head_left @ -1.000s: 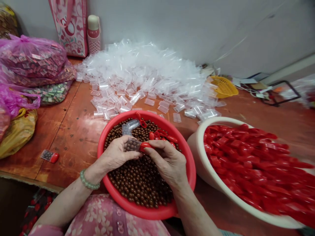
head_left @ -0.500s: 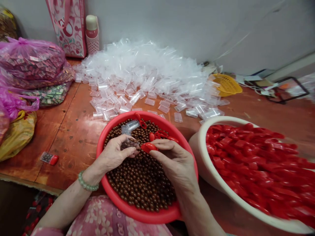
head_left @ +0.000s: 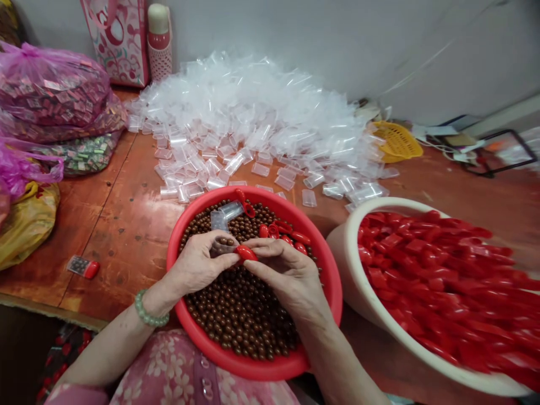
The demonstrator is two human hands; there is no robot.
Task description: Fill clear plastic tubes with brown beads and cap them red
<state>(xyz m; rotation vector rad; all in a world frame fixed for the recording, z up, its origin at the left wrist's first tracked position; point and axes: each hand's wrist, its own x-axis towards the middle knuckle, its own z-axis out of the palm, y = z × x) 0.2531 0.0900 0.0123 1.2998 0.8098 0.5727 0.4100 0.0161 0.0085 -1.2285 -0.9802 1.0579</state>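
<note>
My left hand (head_left: 200, 261) is closed on a clear plastic tube (head_left: 223, 241) with brown balls inside. Between the fingertips of my right hand (head_left: 291, 270) is a red cap (head_left: 247, 253), which meets the tube's end; whether it is fully seated I cannot tell. Both hands are over a red basin (head_left: 176, 225) holding many brown balls (head_left: 236, 315). On the balls lie two clear tubes (head_left: 230, 210) and several red caps (head_left: 300, 237). A filled tube with a red end (head_left: 83, 266) lies on the table to the left.
A white tub (head_left: 351, 247) heaped with red caps (head_left: 422, 270) stands at the right. Behind the basin spreads a pile of clear tubes (head_left: 253, 118). Bags of small packets (head_left: 54, 90) sit at the left, a flask (head_left: 159, 45) and yellow basket (head_left: 399, 140) at the back.
The red cap in my right hand has come up against the tube in my left hand, closing the gap between them. The view has shifted slightly.
</note>
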